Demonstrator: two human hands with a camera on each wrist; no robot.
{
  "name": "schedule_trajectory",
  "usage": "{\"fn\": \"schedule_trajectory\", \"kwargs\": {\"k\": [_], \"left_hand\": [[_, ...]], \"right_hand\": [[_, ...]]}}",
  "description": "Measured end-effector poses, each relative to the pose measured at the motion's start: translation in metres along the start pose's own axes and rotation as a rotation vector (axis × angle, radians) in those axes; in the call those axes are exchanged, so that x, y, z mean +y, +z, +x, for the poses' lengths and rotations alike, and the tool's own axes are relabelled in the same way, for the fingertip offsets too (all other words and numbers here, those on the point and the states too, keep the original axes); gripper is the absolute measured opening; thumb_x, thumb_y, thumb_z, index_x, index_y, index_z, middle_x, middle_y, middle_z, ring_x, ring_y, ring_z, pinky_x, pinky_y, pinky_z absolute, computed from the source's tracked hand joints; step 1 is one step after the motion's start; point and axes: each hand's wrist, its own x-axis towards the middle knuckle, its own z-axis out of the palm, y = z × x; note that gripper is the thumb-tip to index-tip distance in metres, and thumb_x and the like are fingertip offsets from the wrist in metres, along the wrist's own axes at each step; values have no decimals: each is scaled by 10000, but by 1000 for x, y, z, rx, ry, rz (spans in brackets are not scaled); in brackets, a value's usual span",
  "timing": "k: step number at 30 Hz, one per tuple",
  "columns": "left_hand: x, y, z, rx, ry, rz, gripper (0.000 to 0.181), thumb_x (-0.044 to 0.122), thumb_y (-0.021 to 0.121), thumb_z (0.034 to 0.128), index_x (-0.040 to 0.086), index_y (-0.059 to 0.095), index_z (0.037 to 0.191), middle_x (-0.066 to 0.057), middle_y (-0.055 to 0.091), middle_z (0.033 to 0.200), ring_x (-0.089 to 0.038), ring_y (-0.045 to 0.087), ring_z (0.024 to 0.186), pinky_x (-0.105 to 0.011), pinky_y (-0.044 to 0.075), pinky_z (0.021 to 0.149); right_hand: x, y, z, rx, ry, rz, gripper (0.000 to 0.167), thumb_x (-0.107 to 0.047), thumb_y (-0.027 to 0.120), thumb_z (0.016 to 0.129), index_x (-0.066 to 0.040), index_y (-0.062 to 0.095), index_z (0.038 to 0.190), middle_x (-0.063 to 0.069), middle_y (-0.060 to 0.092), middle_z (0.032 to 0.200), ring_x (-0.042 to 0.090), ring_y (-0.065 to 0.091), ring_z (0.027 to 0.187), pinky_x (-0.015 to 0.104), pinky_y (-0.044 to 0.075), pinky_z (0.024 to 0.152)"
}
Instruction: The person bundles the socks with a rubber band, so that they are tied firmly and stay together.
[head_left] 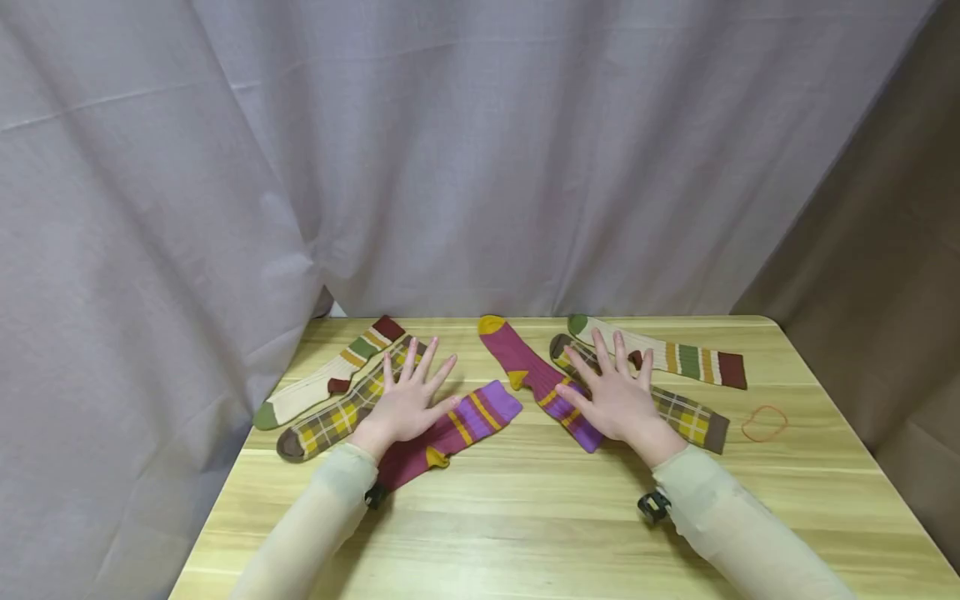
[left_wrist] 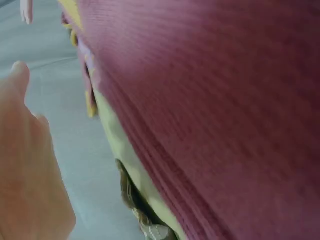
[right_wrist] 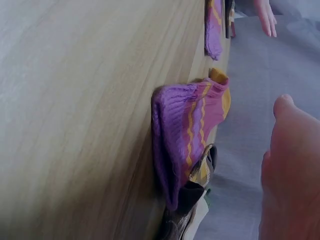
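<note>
My left hand (head_left: 405, 403) is spread with straight fingers above the left group of socks, holding nothing. Under and beside it lie a magenta sock with purple and yellow stripes (head_left: 468, 421), a yellow-brown plaid sock (head_left: 337, 423) and a cream sock with a green toe (head_left: 307, 393). My right hand (head_left: 617, 400), also spread and holding nothing, hovers over the right group. Around it are another magenta sock (head_left: 525, 358), a second plaid sock (head_left: 686, 415) and a second cream striped sock (head_left: 690, 360). The hands partly hide the plaid socks and the left magenta one.
An orange elastic loop (head_left: 765, 423) lies on the wooden table (head_left: 525, 542), right of the right-hand socks. Grey curtains (head_left: 480, 167) hang behind the table's far edge and on the left, with a browner drape (head_left: 885, 333) at the right.
</note>
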Motion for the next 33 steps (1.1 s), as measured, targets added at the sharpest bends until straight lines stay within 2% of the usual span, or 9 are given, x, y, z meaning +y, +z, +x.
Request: {"fn": "schedule_trajectory", "kwargs": {"k": [2,5,10,12,15,19,22,27,33], "left_hand": [[-3,-2,-4,13,28,-63,731,651,356,1104,303,189,1725,-17,-143,1780,-406,-122,1622,-777,-101,1193],[-8,-11,-15,26,53,-214,696,595,408,1117,292,231,1718,-7,-52,1794,-385,-36,1636,-745,-37,1229],[-26,-28,-43,60,23,-455,633,471,524,1119,151,420,1655,-99,207,1769,-394,231,1596,-658,217,1252],[-37,-33,-54,84,11,-512,562,378,589,1110,68,528,1574,-168,393,1682,-413,406,1512,-635,353,1200],[-56,-37,-71,110,-22,-555,421,258,671,1076,-4,665,1406,-196,652,1424,-380,631,1296,-604,504,1075],[-77,-41,-97,79,-128,-590,256,236,744,1030,51,760,1206,-28,766,1109,-210,707,1032,-462,574,940],[-89,-42,-117,18,-169,-622,156,223,780,1001,97,764,1091,41,745,981,-136,677,925,-331,560,850],[-99,-42,-142,-91,-129,-657,161,186,827,949,72,731,1009,21,703,885,-109,641,819,-256,536,738],[-104,-38,-152,-181,-85,-724,226,137,869,900,26,714,1023,-15,683,849,-118,632,774,-249,535,701]], "right_hand": [[1,0,0,13,-13,25,823,-764,355,1046,-273,304,1704,172,-47,1782,470,-121,1604,784,-158,1166],[2,0,-1,39,-41,60,755,-691,428,1071,-213,431,1654,217,103,1768,496,33,1607,810,13,1192],[0,3,-1,109,-108,218,555,-452,595,1095,-100,602,1523,281,398,1644,527,348,1510,750,313,1164],[-6,4,0,132,-140,321,464,-349,645,1086,-83,653,1466,265,522,1558,500,486,1428,686,413,1133],[-22,9,4,131,-177,444,371,-255,688,1067,-92,707,1400,187,669,1418,387,689,1169,559,542,1021],[-46,19,12,99,-213,510,307,-173,722,1036,-87,748,1330,104,755,1256,248,708,978,475,573,906],[-62,26,18,58,-202,526,294,-137,736,1018,-63,755,1302,99,762,1211,247,711,1059,480,573,947],[-78,34,24,-11,-141,515,264,-126,748,1007,-69,773,1264,96,769,1198,293,711,1136,490,562,1002],[-86,41,30,-9,-107,489,224,-103,759,992,-77,791,1213,105,771,1170,313,710,1136,489,563,1003]]}}
